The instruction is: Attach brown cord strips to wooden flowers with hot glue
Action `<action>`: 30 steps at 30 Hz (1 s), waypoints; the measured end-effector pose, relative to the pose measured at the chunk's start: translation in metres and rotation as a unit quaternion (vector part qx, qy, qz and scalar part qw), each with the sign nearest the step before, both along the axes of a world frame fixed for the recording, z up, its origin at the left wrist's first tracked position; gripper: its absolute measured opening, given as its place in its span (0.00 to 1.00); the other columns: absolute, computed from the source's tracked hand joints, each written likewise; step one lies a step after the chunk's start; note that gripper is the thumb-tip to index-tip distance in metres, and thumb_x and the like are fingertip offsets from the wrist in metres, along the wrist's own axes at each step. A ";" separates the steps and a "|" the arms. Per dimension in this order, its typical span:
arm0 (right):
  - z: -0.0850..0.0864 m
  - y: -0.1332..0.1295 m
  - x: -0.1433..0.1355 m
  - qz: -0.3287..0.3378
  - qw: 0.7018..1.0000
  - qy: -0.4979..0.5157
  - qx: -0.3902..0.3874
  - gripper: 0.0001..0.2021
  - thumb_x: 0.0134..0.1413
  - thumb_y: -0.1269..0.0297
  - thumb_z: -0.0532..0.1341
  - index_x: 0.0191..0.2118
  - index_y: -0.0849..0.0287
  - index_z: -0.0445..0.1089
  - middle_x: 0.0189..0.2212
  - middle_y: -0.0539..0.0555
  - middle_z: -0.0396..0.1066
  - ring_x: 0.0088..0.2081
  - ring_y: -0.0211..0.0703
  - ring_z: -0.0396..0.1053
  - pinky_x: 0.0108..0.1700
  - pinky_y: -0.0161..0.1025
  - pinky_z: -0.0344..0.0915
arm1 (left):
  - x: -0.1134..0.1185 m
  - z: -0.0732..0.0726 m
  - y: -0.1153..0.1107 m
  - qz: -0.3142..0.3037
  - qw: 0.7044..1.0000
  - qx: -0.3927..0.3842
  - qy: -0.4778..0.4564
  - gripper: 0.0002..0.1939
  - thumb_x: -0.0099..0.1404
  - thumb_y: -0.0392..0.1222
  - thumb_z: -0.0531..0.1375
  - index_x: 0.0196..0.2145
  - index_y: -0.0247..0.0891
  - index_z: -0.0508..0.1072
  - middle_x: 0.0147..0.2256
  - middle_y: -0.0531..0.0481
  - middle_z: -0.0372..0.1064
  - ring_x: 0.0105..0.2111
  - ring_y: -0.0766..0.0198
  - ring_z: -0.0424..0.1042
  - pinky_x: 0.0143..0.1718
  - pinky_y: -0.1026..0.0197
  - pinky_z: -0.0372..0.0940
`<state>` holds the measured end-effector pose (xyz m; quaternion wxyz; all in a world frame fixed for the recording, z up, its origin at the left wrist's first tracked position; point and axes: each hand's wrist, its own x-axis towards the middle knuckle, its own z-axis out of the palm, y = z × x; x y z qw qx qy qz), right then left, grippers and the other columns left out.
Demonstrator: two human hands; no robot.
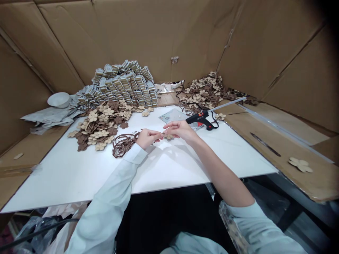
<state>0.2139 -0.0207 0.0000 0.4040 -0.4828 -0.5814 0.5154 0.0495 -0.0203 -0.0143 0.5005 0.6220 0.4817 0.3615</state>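
A small beige flower cutout [168, 137] is pinched between my two hands, just above the white board [169, 165]. My left hand [148, 138] closes its thumb and fingertips at the flower's left edge. From the other side my right hand [181, 130] grips it, thumb and fingers bent around it. Whether a piece of cord is also in the fingers I cannot tell. A coil of brown flat cord [123, 144] lies beside my left hand. Behind my right hand rests a black glue gun [200, 120] with a long clear glue stick in its back, near a transparent sheet [173, 115].
Left, beige and brown flower cutouts [100, 123] are heaped before stacked silvery-grey pieces [127, 84]. Another flower pile [203, 90] sits at the back right. A white bowl [59, 100] stands far left. Cardboard walls [148, 35] enclose the table; a thin dark tool [265, 144] lies right.
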 end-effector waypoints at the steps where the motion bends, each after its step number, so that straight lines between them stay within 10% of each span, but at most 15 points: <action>1: 0.000 0.001 0.002 -0.019 0.999 -0.042 0.012 0.11 0.34 0.67 0.62 0.30 0.64 0.70 0.20 0.51 0.68 0.18 0.31 0.58 0.20 0.31 0.53 | 0.000 -0.001 0.000 0.007 1.000 0.003 0.006 0.09 0.43 0.40 0.62 0.22 0.31 0.76 0.17 0.51 0.68 0.19 0.71 0.60 0.22 0.67 0.56; 5: -0.006 0.005 0.009 -0.133 0.940 -0.304 0.074 0.09 0.40 0.63 0.60 0.28 0.62 0.71 0.26 0.55 0.71 0.29 0.39 0.66 0.31 0.34 0.58 | 0.001 -0.004 0.001 0.043 0.999 0.013 0.023 0.09 0.44 0.40 0.61 0.22 0.30 0.75 0.18 0.49 0.68 0.18 0.72 0.59 0.22 0.67 0.56; 9: -0.015 0.006 0.009 -0.100 0.885 -0.453 0.032 0.12 0.38 0.58 0.60 0.27 0.62 0.71 0.29 0.59 0.71 0.36 0.46 0.66 0.33 0.35 0.58 | 0.001 -0.006 0.002 0.071 0.995 0.027 0.059 0.10 0.45 0.41 0.60 0.22 0.30 0.75 0.18 0.50 0.68 0.17 0.72 0.59 0.21 0.67 0.56; 21: -0.023 0.008 0.008 -0.087 0.903 -0.417 0.053 0.05 0.39 0.66 0.59 0.26 0.58 0.71 0.27 0.54 0.70 0.35 0.41 0.66 0.35 0.33 0.58 | -0.001 -0.011 0.005 0.054 0.990 0.039 0.124 0.12 0.46 0.43 0.59 0.24 0.31 0.76 0.18 0.49 0.69 0.19 0.69 0.63 0.24 0.66 0.57; 30: -0.032 0.009 -0.004 -0.104 0.901 -0.416 0.060 0.21 0.39 0.48 0.59 0.36 0.61 0.68 0.34 0.57 0.69 0.38 0.45 0.65 0.36 0.36 0.57 | -0.001 -0.023 0.014 0.097 0.992 0.052 0.064 0.12 0.45 0.44 0.61 0.25 0.32 0.74 0.23 0.48 0.69 0.22 0.67 0.65 0.24 0.66 0.57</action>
